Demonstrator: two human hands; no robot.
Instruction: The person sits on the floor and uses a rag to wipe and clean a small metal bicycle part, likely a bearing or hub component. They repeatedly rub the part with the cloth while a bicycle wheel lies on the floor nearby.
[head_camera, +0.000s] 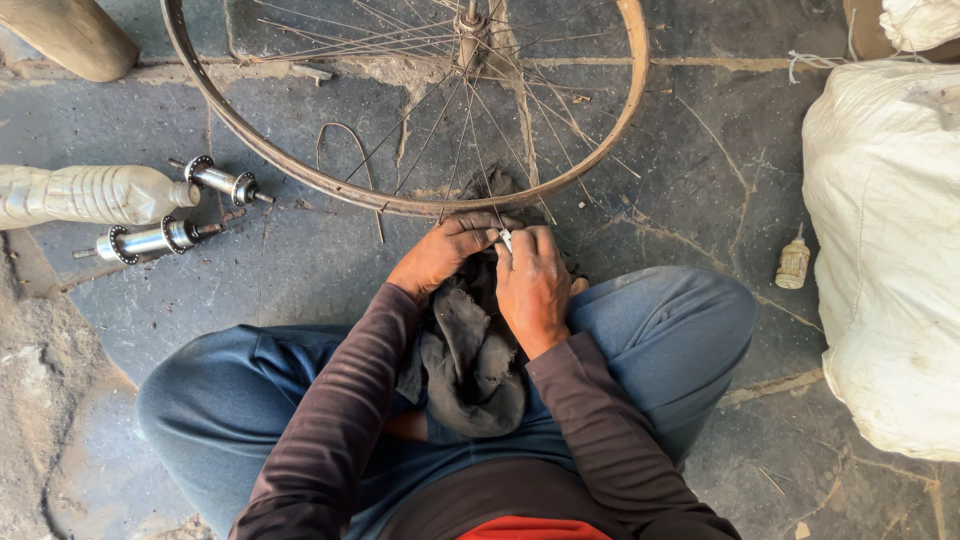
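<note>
Fingers of the right hand (533, 283) were pinched shut on a small pale metal piece (506, 240), held upright just under the lower edge of the bicycle rim (330, 184). The left hand (447, 250) lay beside it, touching the right hand at the fingertips, its fingers curled closed over a dark rag (470, 350) that hung down across the person's lap between the blue-trousered knees.

Both hands met at one spot, directly below the rusty rim where the spokes (455, 150) ran down from the hub (470, 40). The small piece stood roughly in line with those spokes, its long axis pointing away from the person toward the hub. It lay ahead of both hands, with the right hand nearer since that hand carried it; whether it already touched the rim could not be told.

The wheel stood on the stone floor (700, 180), leaning away from the person. To the person's left, well apart from the hands, two chromed hub axles (165, 240) lay on the floor beside a clear plastic bottle (90, 193). To the right, a small pale bottle (793, 263) stood near a large white sack (885, 250). Between the knees and the rim the room was narrow; the floor on either side of the hands offered more space.
</note>
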